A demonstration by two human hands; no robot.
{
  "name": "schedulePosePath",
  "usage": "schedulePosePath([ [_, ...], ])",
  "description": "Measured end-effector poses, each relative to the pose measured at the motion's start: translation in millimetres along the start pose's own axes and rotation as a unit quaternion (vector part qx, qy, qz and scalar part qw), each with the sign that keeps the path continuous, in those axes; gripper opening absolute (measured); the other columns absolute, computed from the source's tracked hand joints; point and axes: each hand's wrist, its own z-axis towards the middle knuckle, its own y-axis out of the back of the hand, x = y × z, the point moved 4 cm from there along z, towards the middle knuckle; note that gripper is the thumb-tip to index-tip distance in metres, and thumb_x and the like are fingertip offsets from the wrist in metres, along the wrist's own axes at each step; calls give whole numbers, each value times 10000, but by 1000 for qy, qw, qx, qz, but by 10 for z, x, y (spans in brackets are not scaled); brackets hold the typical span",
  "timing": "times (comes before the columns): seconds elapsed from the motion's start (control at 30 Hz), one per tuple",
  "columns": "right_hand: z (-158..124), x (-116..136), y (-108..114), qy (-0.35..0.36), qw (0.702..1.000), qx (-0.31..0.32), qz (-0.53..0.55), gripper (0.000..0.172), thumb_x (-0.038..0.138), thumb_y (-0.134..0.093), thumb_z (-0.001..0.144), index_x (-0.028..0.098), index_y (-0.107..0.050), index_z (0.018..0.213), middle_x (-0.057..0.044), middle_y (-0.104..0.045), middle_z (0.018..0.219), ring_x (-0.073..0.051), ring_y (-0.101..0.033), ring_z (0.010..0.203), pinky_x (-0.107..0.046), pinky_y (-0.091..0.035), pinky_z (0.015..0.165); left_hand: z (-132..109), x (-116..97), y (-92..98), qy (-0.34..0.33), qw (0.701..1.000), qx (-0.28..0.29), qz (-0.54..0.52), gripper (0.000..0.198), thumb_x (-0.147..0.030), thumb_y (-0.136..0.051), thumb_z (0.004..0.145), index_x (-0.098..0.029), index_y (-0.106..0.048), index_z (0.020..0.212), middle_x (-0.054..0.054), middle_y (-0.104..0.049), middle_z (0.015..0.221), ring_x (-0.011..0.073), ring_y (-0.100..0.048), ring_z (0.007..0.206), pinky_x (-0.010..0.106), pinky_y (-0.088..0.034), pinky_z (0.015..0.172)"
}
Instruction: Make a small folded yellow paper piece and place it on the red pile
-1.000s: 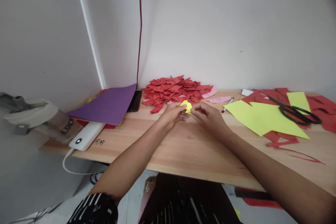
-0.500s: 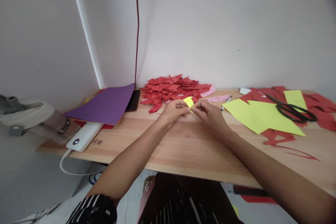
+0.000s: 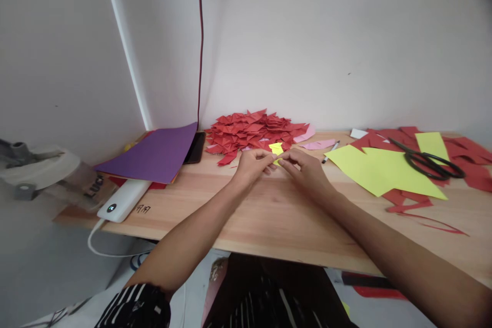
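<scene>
A small folded piece of yellow paper [image 3: 275,149] is pinched between my two hands, just above the wooden table [image 3: 269,215]. My left hand [image 3: 253,163] grips its left side, fingers closed. From the right, my right hand [image 3: 303,164] holds it between thumb and fingertips. The fingers cover part of the folds. Right behind it lies a heap of folded red paper pieces [image 3: 249,130]. Strips of pink paper [image 3: 319,144] and a pen [image 3: 331,151] lie beyond my right hand.
Yellow sheets [image 3: 384,166], red paper scraps [image 3: 476,174] and black-handled scissors [image 3: 434,163] lie at the right. Purple paper [image 3: 154,151] covers part of a phone [image 3: 195,148] and a white power bank [image 3: 125,200] at the left. A wall stands behind.
The yellow paper's visible shape has changed from a pointed one to a squarer one. My fingers have shifted slightly around it, and both hands stay in nearly the same place.
</scene>
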Motion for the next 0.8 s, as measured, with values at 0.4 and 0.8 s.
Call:
schedulePosePath([
  [0.4, -6, -125, -31, -70, 996, -14, 44, 186, 378, -598, 851, 208, -569, 781, -18, -621, 726, -166, -544, 654, -295, -429, 602, 25, 17, -7, -30, 999, -14, 21, 136, -176, -595, 823, -113, -643, 711, 12, -635, 546, 87, -583, 486, 194, -477, 535],
  [0.8, -7, -204, -2, -74, 995, -36, 57, 193, 402, -630, 842, 211, -609, 826, -21, -637, 755, -171, -574, 678, -306, -441, 632, -8, 1, -42, -27, 999, 23, -29, 111, -106, -674, 738, -99, -642, 844, 25, -677, 651, 115, -656, 589, 215, -510, 587],
])
